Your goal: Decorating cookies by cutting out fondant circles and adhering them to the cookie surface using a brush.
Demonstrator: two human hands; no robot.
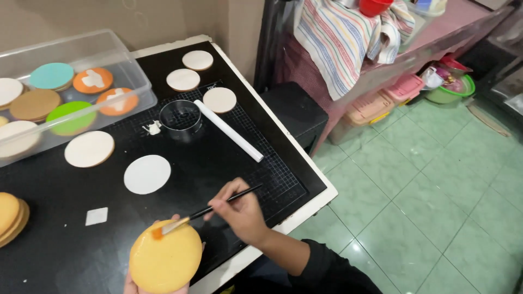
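Head view: brush (210, 209) between right fingers (220, 202), tip on cookie (165, 258).

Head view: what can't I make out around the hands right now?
- Left hand: mostly hidden under the round cookie and cut by the bottom edge.
- Cookie stack: cut by the left edge.
- Brush bristles: too small to tell apart.
- Clear box: wall blurs the discs inside.
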